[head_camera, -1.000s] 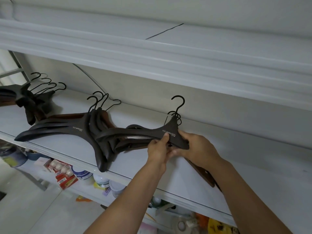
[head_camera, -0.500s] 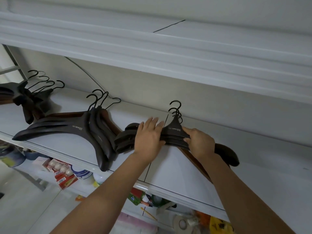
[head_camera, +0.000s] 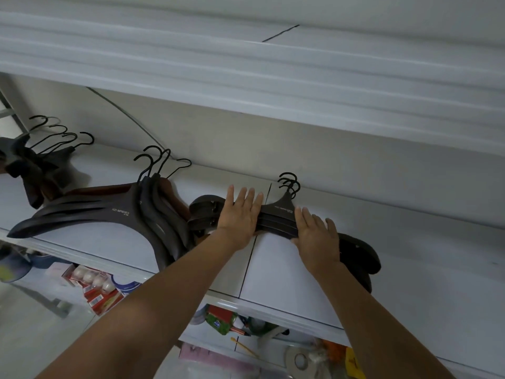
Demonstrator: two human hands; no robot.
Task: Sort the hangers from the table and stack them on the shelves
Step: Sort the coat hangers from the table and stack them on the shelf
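Note:
A stack of dark brown hangers (head_camera: 281, 214) with black hooks lies flat on the white shelf (head_camera: 287, 272), hooks toward the back wall. My left hand (head_camera: 240, 214) rests flat on the stack's left arm, fingers spread. On the right arm of the stack lies my right hand (head_camera: 317, 236), palm down with fingers extended. Neither hand grips anything. A second pile of dark hangers (head_camera: 117, 214) lies just to the left, and a third pile (head_camera: 32, 165) sits at the far left of the same shelf.
Another white shelf (head_camera: 273, 77) hangs close above. Below the hanger shelf a lower level holds boxes, tubs (head_camera: 95, 285), a green packet (head_camera: 221, 320) and a tape roll (head_camera: 299, 359). The shelf surface to the right of the stack is bare.
The stack went from being held up in both hands to lying flat on the shelf. Both hands opened and now rest palm down on it.

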